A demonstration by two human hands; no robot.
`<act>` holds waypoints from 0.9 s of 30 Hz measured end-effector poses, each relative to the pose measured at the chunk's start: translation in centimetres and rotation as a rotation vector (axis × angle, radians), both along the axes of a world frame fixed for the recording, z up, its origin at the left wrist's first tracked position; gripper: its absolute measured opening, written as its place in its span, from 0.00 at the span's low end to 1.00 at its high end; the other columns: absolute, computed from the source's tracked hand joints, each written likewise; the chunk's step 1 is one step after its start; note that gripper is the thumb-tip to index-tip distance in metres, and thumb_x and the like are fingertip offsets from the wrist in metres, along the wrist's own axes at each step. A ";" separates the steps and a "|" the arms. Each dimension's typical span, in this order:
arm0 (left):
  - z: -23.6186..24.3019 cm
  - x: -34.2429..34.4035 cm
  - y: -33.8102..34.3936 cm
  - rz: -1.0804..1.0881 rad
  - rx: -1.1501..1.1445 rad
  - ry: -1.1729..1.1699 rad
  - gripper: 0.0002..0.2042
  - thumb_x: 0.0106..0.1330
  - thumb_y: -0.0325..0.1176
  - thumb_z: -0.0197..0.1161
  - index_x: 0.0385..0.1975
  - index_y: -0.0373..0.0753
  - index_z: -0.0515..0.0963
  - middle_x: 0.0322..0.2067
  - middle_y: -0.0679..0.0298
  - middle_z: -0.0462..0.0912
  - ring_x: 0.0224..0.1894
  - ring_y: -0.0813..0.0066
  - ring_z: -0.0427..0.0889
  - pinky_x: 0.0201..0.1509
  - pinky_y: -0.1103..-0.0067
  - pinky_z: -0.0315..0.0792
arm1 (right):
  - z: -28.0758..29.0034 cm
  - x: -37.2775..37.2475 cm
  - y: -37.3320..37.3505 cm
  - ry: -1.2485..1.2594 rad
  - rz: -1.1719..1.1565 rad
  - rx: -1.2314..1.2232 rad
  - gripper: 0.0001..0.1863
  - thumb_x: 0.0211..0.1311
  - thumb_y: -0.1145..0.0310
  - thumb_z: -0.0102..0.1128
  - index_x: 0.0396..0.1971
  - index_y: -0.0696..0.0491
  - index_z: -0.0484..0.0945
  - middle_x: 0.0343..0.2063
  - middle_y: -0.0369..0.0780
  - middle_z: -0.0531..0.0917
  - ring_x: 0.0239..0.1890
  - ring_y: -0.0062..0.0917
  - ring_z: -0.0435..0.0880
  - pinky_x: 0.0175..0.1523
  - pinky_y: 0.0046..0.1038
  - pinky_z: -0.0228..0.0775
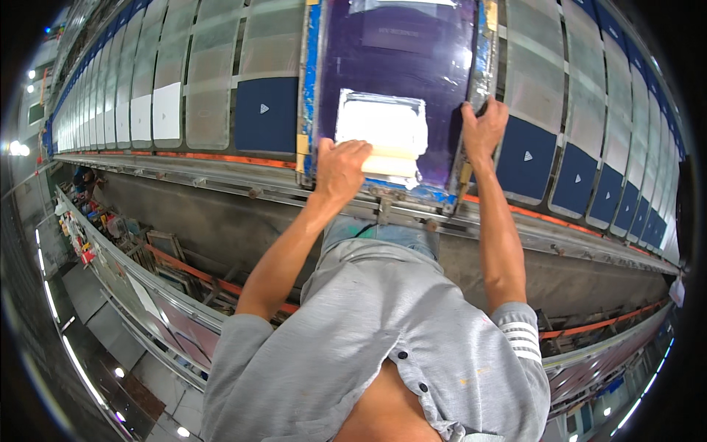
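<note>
A screen-printing frame (312,66) with a purple mesh (398,66) lies in front of me on the long printing table, blue and yellow tape along its edges. Thick white ink (381,118) covers a rectangular patch at its near end. My left hand (343,168) is closed on the left end of a cream squeegee (392,163), which rests across the near side of the ink. On the frame's right rail, my right hand (484,130) is closed with fingers wrapped over the edge.
Dark blue fabric pieces (266,114) with small white marks lie on boards both left and right (527,156) of the frame. White pieces (167,110) sit farther left. A metal rail (243,178) edges the table. Another long table (173,313) stands behind me, with clutter at its far end.
</note>
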State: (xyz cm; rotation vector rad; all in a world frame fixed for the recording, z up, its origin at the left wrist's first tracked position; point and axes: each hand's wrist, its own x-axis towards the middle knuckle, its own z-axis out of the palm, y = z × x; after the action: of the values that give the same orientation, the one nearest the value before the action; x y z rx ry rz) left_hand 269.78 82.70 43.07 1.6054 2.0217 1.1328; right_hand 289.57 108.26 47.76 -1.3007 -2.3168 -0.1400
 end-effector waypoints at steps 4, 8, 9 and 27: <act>-6.2 -19.2 -7.3 -0.088 0.006 0.011 0.15 0.56 0.17 0.59 0.40 0.39 0.84 0.43 0.64 0.90 0.45 0.71 0.87 0.44 0.67 0.59 | -5.1 -18.1 -9.8 0.039 -0.117 -0.092 0.29 0.53 0.63 0.73 0.52 0.65 0.79 0.45 0.51 0.77 0.51 0.47 0.77 0.57 0.44 0.71; -2.6 -31.6 -10.4 -0.141 -0.015 -0.022 0.14 0.55 0.17 0.58 0.39 0.39 0.84 0.39 0.65 0.89 0.41 0.70 0.86 0.43 0.67 0.58 | -2.2 -29.0 -13.0 -0.040 -0.140 -0.031 0.29 0.56 0.62 0.72 0.53 0.65 0.78 0.45 0.50 0.77 0.51 0.47 0.76 0.55 0.44 0.72; -1.6 -33.2 -10.5 -0.154 -0.037 -0.017 0.14 0.54 0.17 0.59 0.38 0.39 0.84 0.37 0.65 0.89 0.39 0.69 0.85 0.43 0.66 0.58 | -1.2 -30.6 -13.2 -0.051 -0.147 -0.052 0.29 0.56 0.62 0.72 0.53 0.65 0.78 0.45 0.51 0.77 0.51 0.47 0.76 0.55 0.44 0.72; -4.9 -36.5 0.5 -0.224 -0.326 0.085 0.13 0.57 0.27 0.66 0.39 0.51 0.92 0.26 0.54 0.88 0.31 0.57 0.88 0.40 0.63 0.69 | 4.0 -40.9 -13.9 -0.533 0.464 -0.567 0.25 0.55 0.52 0.75 0.47 0.54 0.87 0.35 0.40 0.88 0.44 0.38 0.86 0.52 0.36 0.75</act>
State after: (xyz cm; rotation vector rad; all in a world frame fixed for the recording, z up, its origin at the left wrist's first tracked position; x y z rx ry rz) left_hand 233.24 83.18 38.17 1.6771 1.8988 0.6282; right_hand 248.69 94.41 51.79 -0.9875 -3.2148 0.3984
